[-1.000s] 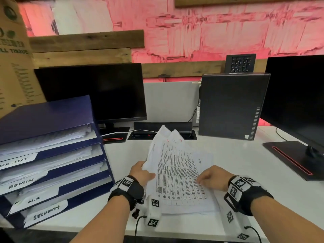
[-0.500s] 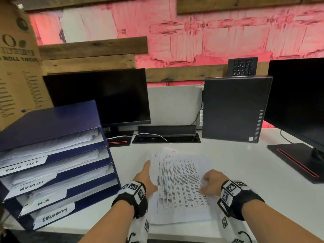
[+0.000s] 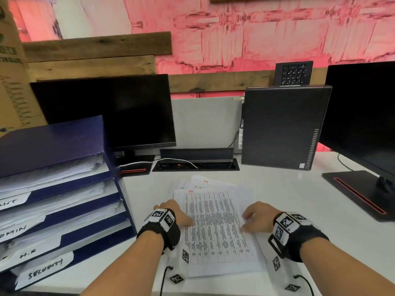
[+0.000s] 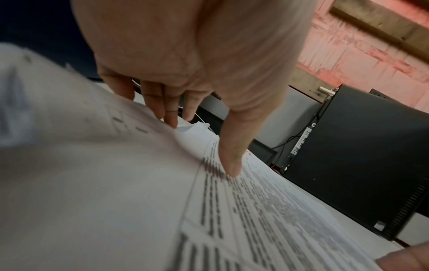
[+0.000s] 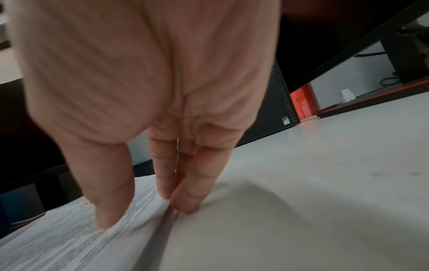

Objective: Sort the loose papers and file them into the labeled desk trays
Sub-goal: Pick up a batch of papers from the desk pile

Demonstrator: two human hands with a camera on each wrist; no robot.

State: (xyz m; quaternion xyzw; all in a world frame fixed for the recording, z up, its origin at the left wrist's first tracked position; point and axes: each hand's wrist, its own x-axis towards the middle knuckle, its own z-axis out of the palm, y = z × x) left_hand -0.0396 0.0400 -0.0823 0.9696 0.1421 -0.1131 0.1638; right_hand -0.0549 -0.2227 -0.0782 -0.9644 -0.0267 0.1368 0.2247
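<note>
A stack of printed papers [image 3: 215,227] lies on the white desk [image 3: 288,189], its top sheet a table marked "HR" in red. My left hand [image 3: 178,212] is at the stack's left edge. In the left wrist view the left hand [image 4: 202,146] has its thumb on the top sheet [image 4: 278,210] and its fingers tucked behind the raised edge. My right hand [image 3: 248,221] is at the right edge. There the right hand [image 5: 142,214] presses its thumb on the papers [image 5: 58,243], fingertips against the stack's side on the desk. The blue desk trays [image 3: 119,189] stand at the left with paper in them.
The tray labels read LIST [image 3: 10,202], ADMIN [image 3: 15,230], H.R [image 3: 27,254] and SECURITY [image 3: 44,271]. Behind the papers are a dark monitor [image 3: 106,112], a cable box [image 3: 196,163] and a black PC tower [image 3: 282,127]. A second monitor's base [image 3: 359,191] sits at the right.
The papers my left hand held tilted up have come down flat on the desk. Both hands now sit at the stack's side edges.
</note>
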